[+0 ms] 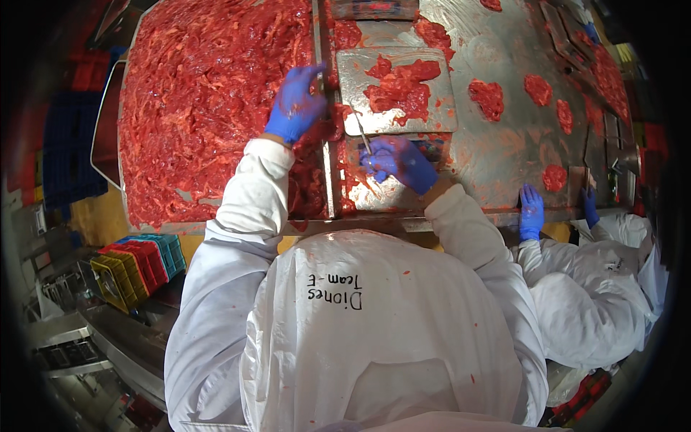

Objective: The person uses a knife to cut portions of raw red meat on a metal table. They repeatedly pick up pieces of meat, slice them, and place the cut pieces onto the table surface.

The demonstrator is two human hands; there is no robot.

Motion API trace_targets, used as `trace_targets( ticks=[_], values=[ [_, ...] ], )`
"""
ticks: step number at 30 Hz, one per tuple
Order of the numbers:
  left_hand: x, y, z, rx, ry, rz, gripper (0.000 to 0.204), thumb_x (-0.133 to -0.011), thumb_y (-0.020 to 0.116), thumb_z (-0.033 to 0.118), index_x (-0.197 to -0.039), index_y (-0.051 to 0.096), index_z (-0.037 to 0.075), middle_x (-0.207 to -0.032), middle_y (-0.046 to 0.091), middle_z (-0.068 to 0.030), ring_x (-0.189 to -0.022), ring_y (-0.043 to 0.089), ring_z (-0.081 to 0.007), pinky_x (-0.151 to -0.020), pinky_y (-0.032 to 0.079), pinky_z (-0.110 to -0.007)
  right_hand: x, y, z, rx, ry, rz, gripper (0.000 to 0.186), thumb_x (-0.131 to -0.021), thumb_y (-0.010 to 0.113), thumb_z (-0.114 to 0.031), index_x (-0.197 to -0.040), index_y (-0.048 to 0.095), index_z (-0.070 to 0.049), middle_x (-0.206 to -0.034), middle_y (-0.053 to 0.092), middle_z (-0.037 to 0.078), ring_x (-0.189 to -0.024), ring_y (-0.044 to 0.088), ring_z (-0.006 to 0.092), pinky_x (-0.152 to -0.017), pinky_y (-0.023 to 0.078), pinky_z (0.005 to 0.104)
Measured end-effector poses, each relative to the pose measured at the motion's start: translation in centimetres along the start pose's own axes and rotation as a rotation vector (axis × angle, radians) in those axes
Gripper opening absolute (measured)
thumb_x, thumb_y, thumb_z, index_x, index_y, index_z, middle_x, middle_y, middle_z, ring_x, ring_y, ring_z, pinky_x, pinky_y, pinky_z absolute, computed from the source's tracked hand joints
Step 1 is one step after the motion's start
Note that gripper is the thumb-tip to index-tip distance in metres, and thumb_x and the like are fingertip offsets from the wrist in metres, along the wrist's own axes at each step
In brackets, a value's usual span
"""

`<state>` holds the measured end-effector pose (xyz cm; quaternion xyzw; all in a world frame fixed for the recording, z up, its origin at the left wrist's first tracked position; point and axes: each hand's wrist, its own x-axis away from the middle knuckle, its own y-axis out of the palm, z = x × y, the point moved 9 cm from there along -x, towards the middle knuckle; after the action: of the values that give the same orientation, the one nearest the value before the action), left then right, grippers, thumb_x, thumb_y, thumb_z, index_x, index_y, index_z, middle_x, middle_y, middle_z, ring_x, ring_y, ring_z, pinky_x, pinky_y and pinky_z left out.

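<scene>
My left hand (296,105), in a blue glove, is over the right edge of a large spread of raw red meat (209,115), beside a metal divider (322,43). Its fingers are partly bent and apart, and nothing shows between them. My right hand (400,163), also blue-gloved, is closed around a thin knife (363,133); the fingers hide its handle. The narrow blade points up and left, over the near left corner of a pale cutting board (439,97). A ragged piece of meat (403,90) lies on that board.
Several meat pieces (486,99) lie on the steel table (497,151) to the right. A co-worker's gloved hand (531,211) rests at the table edge there. Stacked coloured crates (140,266) stand on the lower left. More meat (608,79) lies at the far right.
</scene>
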<state>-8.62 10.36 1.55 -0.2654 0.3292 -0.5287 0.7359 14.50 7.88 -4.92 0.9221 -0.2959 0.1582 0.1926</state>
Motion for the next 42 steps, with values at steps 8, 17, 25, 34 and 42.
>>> trace_targets(
  ticks=[8, 17, 25, 34, 42],
  values=[
    [9.5, 6.0, -2.4, -0.152, -0.154, -0.292, 0.034, -0.089, 0.074, 0.031, -0.118, 0.072, 0.013, -0.125, 0.068, -0.0238, -0.114, 0.066, -0.0452, -0.098, 0.054, -0.050, 4.0, -3.0, -0.3, 0.009, 0.012, 0.069, 0.025, -0.095, 0.074, -0.017, -0.112, 0.071, 0.000, -0.088, 0.070, 0.005, -0.077, 0.064, 0.0127, -0.073, 0.053, 0.0288],
    [2.9, 2.6, 6.6, 0.473, -0.228, -0.626, 0.040, -0.106, 0.062, 0.030, -0.135, 0.064, 0.002, -0.106, 0.077, -0.0134, -0.098, 0.071, -0.0176, -0.090, 0.056, -0.034, 5.7, -2.6, -4.3, -0.215, -0.242, 0.115, 0.031, -0.094, 0.073, -0.016, -0.120, 0.069, 0.000, -0.098, 0.072, 0.007, -0.089, 0.067, 0.0162, -0.086, 0.055, 0.0327],
    [4.4, 5.4, 1.1, 0.037, -0.170, -0.578, 0.039, -0.095, 0.063, 0.036, -0.112, 0.073, 0.003, -0.105, 0.074, -0.0255, -0.100, 0.071, -0.0433, -0.089, 0.057, -0.048, 4.4, -3.4, 1.7, 0.035, -0.053, 0.035, 0.037, -0.096, 0.076, -0.029, -0.117, 0.065, 0.000, -0.100, 0.068, 0.006, -0.088, 0.065, 0.0146, -0.079, 0.056, 0.0329],
    [8.2, 5.9, 7.6, -0.222, -0.136, -0.897, 0.037, -0.095, 0.060, 0.037, -0.111, 0.075, 0.008, -0.103, 0.075, -0.0232, -0.096, 0.072, -0.0419, -0.085, 0.057, -0.049, 1.2, -1.2, -1.4, 0.139, 0.034, 0.070, 0.032, -0.099, 0.072, -0.026, -0.114, 0.065, 0.001, -0.093, 0.071, 0.010, -0.078, 0.069, 0.0149, -0.075, 0.058, 0.0310],
    [9.1, 1.0, -0.4, 0.043, -0.320, -0.599, 0.031, -0.091, 0.065, 0.030, -0.109, 0.074, 0.007, -0.101, 0.075, -0.0216, -0.094, 0.073, -0.0383, -0.085, 0.057, -0.046, 4.4, -1.6, 0.4, 0.119, 0.005, -0.064, 0.028, -0.096, 0.075, -0.026, -0.104, 0.067, -0.001, -0.089, 0.069, 0.003, -0.078, 0.065, 0.0111, -0.074, 0.053, 0.0270]
  ],
)
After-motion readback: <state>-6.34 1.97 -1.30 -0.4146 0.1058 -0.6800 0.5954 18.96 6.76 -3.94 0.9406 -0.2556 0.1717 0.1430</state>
